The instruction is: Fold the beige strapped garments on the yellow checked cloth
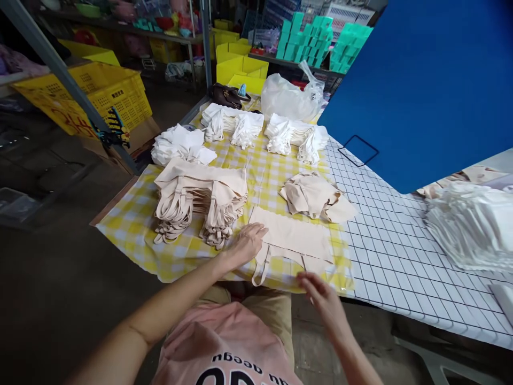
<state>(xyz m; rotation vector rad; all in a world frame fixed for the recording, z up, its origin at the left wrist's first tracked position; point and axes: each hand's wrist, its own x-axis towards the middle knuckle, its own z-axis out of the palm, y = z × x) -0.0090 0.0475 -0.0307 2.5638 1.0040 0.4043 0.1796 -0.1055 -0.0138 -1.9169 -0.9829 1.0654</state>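
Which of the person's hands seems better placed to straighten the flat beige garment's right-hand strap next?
Probably the right hand: it is close to that strap, though whether it grips it is unclear. The left hand rests on the opposite side of the garment, farther from that strap.

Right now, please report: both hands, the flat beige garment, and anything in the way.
Left hand resting on flat beige garment. Right hand at its near edge, grip unclear. Beige stack close beside left hand.

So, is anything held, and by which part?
The left hand rests on the left end of the beige garment; whether the right hand pinches a strap can't be told.
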